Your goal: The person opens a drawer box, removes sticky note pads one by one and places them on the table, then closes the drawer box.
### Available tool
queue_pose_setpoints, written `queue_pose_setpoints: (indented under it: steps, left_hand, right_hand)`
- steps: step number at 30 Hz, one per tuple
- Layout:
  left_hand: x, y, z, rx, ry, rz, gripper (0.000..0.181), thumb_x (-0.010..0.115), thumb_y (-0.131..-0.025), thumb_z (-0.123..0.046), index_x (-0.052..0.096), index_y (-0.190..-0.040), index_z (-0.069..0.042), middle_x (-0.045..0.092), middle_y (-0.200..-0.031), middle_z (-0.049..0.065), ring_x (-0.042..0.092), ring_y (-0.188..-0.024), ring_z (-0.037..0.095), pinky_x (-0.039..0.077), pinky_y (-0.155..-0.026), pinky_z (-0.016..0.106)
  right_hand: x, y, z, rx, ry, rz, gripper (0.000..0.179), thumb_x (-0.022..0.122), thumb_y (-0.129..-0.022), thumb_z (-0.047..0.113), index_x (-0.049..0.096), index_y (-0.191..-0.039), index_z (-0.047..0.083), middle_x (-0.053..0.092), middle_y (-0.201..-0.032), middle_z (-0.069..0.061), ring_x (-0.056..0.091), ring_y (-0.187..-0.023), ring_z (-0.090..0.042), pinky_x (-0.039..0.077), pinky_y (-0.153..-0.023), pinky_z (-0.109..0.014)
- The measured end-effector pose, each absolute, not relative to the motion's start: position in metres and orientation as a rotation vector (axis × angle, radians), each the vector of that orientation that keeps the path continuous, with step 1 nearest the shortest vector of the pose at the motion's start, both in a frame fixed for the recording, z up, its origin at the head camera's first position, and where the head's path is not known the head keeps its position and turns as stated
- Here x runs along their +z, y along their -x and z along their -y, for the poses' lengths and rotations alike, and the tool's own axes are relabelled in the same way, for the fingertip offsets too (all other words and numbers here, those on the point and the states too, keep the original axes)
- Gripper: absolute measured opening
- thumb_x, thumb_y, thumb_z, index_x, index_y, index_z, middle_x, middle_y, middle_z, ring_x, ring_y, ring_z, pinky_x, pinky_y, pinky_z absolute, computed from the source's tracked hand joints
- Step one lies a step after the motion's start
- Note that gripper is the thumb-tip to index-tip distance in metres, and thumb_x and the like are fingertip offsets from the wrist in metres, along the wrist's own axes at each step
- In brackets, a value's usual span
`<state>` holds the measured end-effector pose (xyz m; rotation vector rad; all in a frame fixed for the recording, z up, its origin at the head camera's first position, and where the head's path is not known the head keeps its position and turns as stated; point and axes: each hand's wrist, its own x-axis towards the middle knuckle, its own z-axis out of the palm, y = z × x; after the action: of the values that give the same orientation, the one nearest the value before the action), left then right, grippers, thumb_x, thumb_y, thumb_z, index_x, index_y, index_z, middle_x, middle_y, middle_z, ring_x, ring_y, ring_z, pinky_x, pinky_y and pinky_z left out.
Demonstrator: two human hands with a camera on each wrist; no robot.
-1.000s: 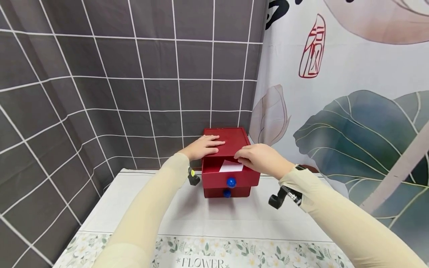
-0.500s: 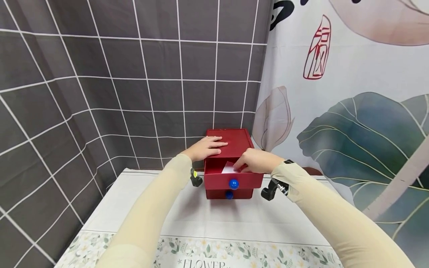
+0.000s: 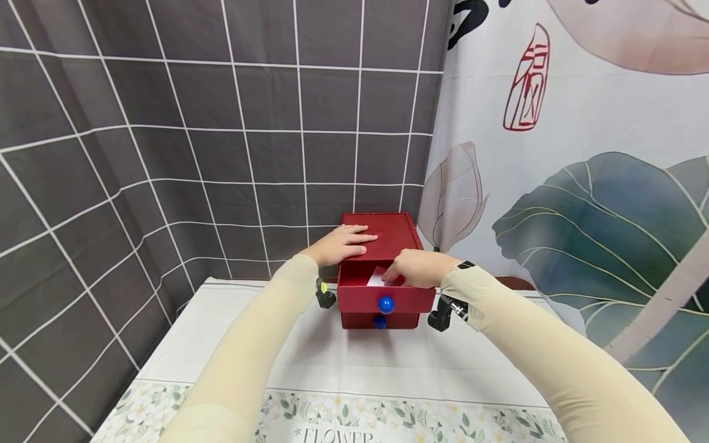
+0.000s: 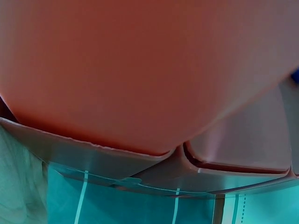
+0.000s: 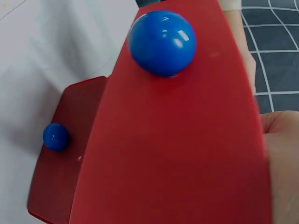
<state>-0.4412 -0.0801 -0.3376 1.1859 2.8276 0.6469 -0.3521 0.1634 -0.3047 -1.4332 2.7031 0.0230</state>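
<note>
A small red chest of drawers (image 3: pixel 382 231) stands at the back of the table. Its upper drawer (image 3: pixel 360 299), with a blue round knob (image 3: pixel 386 304), is pulled out. My left hand (image 3: pixel 340 243) rests on the chest's top, fingers spread. My right hand (image 3: pixel 418 269) reaches over the right side of that drawer with fingers bent down inside, at a white and pinkish piece of paper or card (image 3: pixel 376 278). The fingertips are partly hidden, so I cannot tell whether they pinch it. In the right wrist view, the drawer front (image 5: pixel 177 140) covers most of that hand.
The lower drawer (image 3: pixel 354 320), with a smaller-looking blue knob (image 3: pixel 380 322), sits further back beneath the upper one. A white cloth with a floral border (image 3: pixel 327 369) covers the table. A dark gridded curtain (image 3: pixel 266 154) hangs behind and left, a printed white one (image 3: pixel 482 141) right.
My right hand has moved from the drawer's back right edge down into the drawer, covering more of the paper. My left hand stays on the chest's top. The head view has shifted slightly.
</note>
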Motion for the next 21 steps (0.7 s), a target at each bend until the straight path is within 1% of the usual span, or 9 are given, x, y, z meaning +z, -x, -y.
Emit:
queue_pose_setpoints:
  steps: [5,8,12,17,21]
  left_hand:
    - [-0.3380,0.4426,0.0799,0.655,-1.182,-2.823,0.057,0.056,-0.098,-0.043,0.046,-0.153,-0.033,0.032,-0.164,0.001,0.025,-0.150,0.025,0.027,-0.119,0.053]
    - [-0.3386,0.4429,0.0801,0.646,-1.179,-2.830,0.057,0.056,-0.098,-0.043,0.045,-0.153,-0.034,0.032,-0.164,0.000,0.025,-0.150,0.024,0.028,-0.119,0.053]
    - [-0.3378,0.4424,0.0803,0.655,-1.188,-2.825,0.057,0.056,-0.098,-0.042,0.046,-0.153,-0.033,0.032,-0.164,0.001,0.024,-0.150,0.025,0.026,-0.119,0.054]
    - [-0.3377,0.4417,0.0807,0.620,-1.181,-2.832,0.056,0.054,-0.099,-0.043,0.044,-0.154,-0.034,0.030,-0.164,0.000,0.024,-0.151,0.024,0.025,-0.120,0.052]
    - [-0.3382,0.4412,0.0804,0.631,-1.187,-2.833,0.056,0.055,-0.099,-0.043,0.045,-0.154,-0.033,0.031,-0.164,0.001,0.024,-0.151,0.025,0.024,-0.120,0.053]
  right_hand:
    - [-0.3054,0.3513,-0.1602,0.049,1.322,-2.723,0.035,0.081,-0.087,0.015,0.076,-0.122,0.016,0.074,-0.115,0.000,0.069,-0.106,-0.018,0.056,-0.091,-0.030]
    - [-0.3043,0.3497,-0.1585,0.094,1.298,-2.732,0.037,0.081,-0.086,0.013,0.075,-0.123,0.015,0.074,-0.114,-0.002,0.070,-0.104,-0.019,0.057,-0.091,-0.031]
    - [-0.3033,0.3479,-0.1571,0.153,1.332,-2.744,0.036,0.081,-0.086,0.009,0.076,-0.121,0.015,0.075,-0.113,-0.003,0.071,-0.103,-0.021,0.057,-0.090,-0.032]
    - [-0.3065,0.3485,-0.1571,0.203,1.376,-2.759,0.035,0.082,-0.085,0.011,0.078,-0.119,0.016,0.076,-0.110,-0.001,0.072,-0.101,-0.019,0.057,-0.089,-0.031]
    - [-0.3071,0.3483,-0.1573,0.216,1.415,-2.752,0.032,0.082,-0.085,0.013,0.079,-0.116,0.016,0.077,-0.106,0.000,0.072,-0.097,-0.018,0.057,-0.088,-0.030]
